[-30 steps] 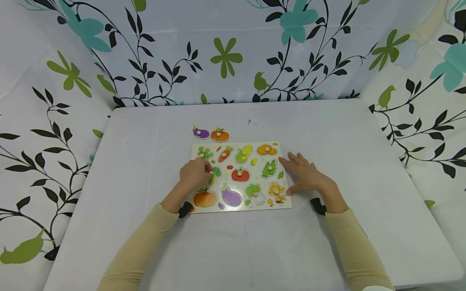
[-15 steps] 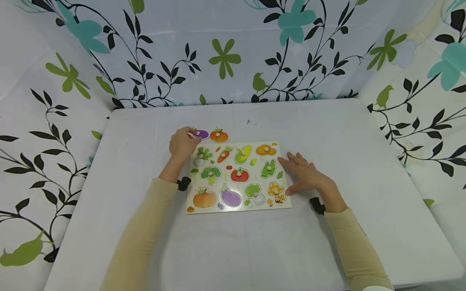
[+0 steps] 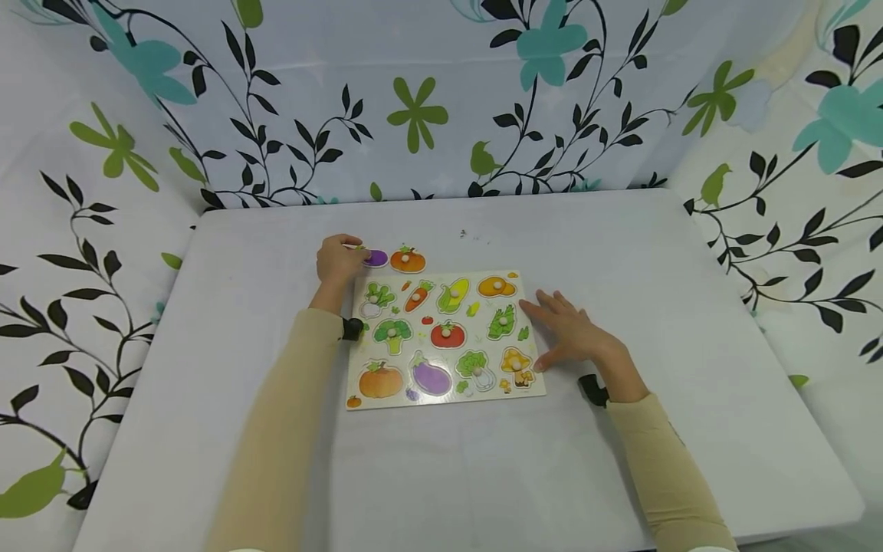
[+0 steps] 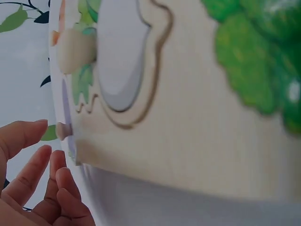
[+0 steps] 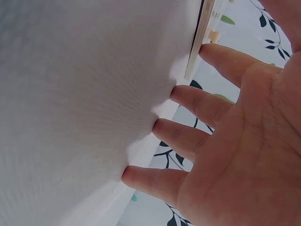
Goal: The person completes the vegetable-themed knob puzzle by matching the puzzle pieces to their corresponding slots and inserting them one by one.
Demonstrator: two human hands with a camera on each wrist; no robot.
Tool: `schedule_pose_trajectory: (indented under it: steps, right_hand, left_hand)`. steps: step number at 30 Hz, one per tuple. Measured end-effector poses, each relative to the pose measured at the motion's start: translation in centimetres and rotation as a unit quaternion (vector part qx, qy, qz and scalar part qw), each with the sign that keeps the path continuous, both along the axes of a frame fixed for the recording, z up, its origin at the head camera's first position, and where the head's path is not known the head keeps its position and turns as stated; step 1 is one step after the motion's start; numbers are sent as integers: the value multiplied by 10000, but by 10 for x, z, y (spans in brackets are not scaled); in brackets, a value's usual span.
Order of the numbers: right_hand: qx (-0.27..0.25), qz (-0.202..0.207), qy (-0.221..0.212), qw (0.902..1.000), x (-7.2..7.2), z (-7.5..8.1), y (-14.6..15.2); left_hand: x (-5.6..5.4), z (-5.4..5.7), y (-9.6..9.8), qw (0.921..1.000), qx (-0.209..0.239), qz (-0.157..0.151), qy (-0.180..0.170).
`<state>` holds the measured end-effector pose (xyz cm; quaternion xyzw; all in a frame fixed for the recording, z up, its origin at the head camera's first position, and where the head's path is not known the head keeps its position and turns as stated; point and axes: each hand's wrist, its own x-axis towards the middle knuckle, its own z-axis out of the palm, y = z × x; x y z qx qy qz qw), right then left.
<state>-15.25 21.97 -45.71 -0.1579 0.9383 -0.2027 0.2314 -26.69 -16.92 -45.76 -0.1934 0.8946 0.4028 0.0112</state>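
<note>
A wooden peg puzzle board (image 3: 477, 331) with vegetable pictures lies on the table. Beyond its far left corner sit a purple eggplant piece (image 3: 377, 258) and an orange pumpkin piece (image 3: 408, 261). My left hand (image 3: 337, 261) is at the eggplant piece and partly covers it. In the left wrist view, thumb and fingers (image 4: 37, 132) are parted just short of a small knob (image 4: 63, 131). My right hand (image 3: 567, 330) rests with spread fingers at the board's right edge, fingertips (image 5: 162, 126) on the table and one touching the board's side.
Pieces with knobs, such as the tomato (image 3: 448, 335) and broccoli (image 3: 392, 333), sit in the board. Its near row shows an eggplant picture (image 3: 431, 378) and a pumpkin picture (image 3: 381, 380) without knobs. A leaf-patterned curtain (image 3: 310, 77) surrounds the white table (image 3: 441, 475).
My left hand has moved from the board's left part up to the eggplant piece beyond the board. The right hand stays at the right edge. The view has shifted slightly.
</note>
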Motion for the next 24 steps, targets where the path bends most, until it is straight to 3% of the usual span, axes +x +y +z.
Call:
schedule_pose_trajectory:
  steps: [6, 16, 20, 24]
  right_hand:
    - [-16, -46, -16, 10000, 1, 0, -2]
    - [27, -4, 41, 10000, 1, 3, -2]
    - [12, -3, 58, 10000, 1, 2, -2]
    - [-7, -11, 46, 10000, 1, 2, -1]
  left_hand:
    - [-2, -6, -1, 9996, -80, -60, -272]
    - [-3, -7, 1, 9980, -550, -213, -220]
    - [3, -2, 2, 9981, -560, -245, 6]
    - [19, 7, 8, 9979, -429, -468, 140]
